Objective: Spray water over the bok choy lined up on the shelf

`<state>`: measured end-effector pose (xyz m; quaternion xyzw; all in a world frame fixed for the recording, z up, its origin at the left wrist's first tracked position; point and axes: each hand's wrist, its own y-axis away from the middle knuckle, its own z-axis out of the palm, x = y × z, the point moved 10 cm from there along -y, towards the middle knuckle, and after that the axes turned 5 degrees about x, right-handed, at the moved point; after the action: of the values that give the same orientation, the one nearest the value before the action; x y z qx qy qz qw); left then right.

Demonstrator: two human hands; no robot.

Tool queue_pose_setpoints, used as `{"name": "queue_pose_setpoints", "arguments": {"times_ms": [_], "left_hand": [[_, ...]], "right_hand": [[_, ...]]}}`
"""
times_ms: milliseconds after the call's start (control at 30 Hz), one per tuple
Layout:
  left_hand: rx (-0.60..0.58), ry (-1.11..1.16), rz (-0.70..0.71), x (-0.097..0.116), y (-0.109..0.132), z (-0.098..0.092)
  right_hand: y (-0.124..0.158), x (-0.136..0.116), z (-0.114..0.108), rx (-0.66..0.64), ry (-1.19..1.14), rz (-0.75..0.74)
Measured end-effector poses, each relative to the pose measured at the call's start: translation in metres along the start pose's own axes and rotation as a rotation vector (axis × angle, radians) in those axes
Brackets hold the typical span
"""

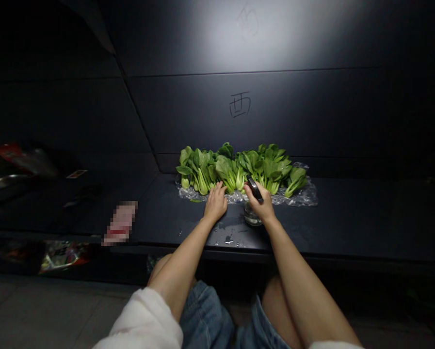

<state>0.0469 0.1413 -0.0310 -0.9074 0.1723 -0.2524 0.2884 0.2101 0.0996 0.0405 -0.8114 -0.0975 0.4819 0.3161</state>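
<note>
Several heads of bok choy [228,169] lie in a row on clear plastic wrap [302,196], their leaves toward the dark back panel and pale stems toward me. My right hand [261,203] is closed around the black head of a spray bottle [252,217], whose clear base shows just above the shelf, partly hidden by the hand. The nozzle end points at the greens. My left hand [216,201] is open, fingers stretched forward, at the near edge of the bok choy; I cannot tell if the fingertips touch the stems.
Water drops [229,239] dot the dark shelf [366,218] near its front edge. To the left lies a pixelated pinkish item [120,223], with a small card [76,174] behind it. A colourful packet [62,254] rests below the shelf. A handwritten character [240,104] marks the back panel.
</note>
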Motion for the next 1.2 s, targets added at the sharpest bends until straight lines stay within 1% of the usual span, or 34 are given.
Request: {"name": "queue_pose_setpoints", "arguments": {"times_ms": [167,267,367,467,567,633,700,833,967,1100,1200], "left_hand": [[0.013,0.026,-0.014,-0.005,-0.001,0.001],[0.048,0.086,-0.037,-0.011,-0.004,-0.004],[0.093,0.122,-0.041,-0.018,-0.007,-0.015],[0.108,0.096,-0.016,-0.026,-0.011,-0.028],[0.141,0.054,-0.019,-0.041,-0.012,-0.043],[0.145,0.023,-0.025,-0.052,-0.009,-0.048],[0.138,0.006,-0.041,-0.062,-0.005,-0.048],[0.147,-0.006,-0.123,-0.080,0.003,-0.044],[0.145,-0.006,-0.138,-0.083,0.004,-0.041],[0.156,0.003,-0.147,-0.084,0.004,-0.041],[0.155,0.008,-0.167,-0.086,0.004,-0.041]], "right_hand": [[0.000,-0.003,0.004,0.002,0.012,0.008],[0.000,-0.005,0.008,-0.026,0.009,-0.002],[0.000,-0.007,0.012,-0.059,-0.017,-0.014],[0.000,-0.011,0.015,-0.064,-0.037,-0.028],[0.000,-0.013,0.018,-0.058,-0.010,-0.032],[0.000,-0.014,0.021,-0.063,0.008,-0.034],[0.000,-0.017,0.025,-0.078,0.017,-0.045],[0.002,-0.022,0.031,-0.127,-0.001,-0.071],[0.002,-0.023,0.035,-0.159,-0.037,-0.076],[0.002,-0.021,0.035,-0.150,-0.010,-0.057],[0.003,-0.023,0.036,-0.153,-0.005,-0.058]]}}
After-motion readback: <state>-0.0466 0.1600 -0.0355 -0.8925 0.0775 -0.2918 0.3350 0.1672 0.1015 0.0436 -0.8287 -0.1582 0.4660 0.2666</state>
